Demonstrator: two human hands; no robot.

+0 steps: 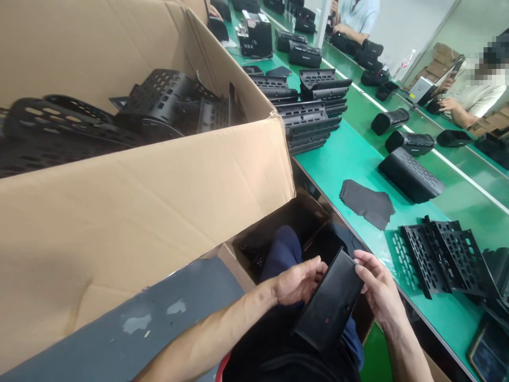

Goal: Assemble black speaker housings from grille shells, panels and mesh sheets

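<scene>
Over my lap is a black plastic panel (pixel 332 302), smooth-faced, tilted, with a raised edge and a small red mark. My right hand (pixel 376 281) pinches its upper right corner between thumb and fingers. At the left edge my left hand (pixel 300 280) grips it, its fingertips partly hidden behind the panel. On the green bench to the right lie several slotted black panels (pixel 445 260). Beyond them are a pile of thin dark sheets (pixel 368 203) and a black speaker-like housing (pixel 411 175) with a slotted top.
A large cardboard box (pixel 159 191) with slotted black shells (pixel 155 101) inside fills the left. More shells (pixel 306 116) are stacked on the green bench (pixel 330 164) behind it. Across the bench, co-workers (pixel 473 90) handle parts near rows of black housings (pixel 409 142). A dark-screened device (pixel 489 345) lies lower right.
</scene>
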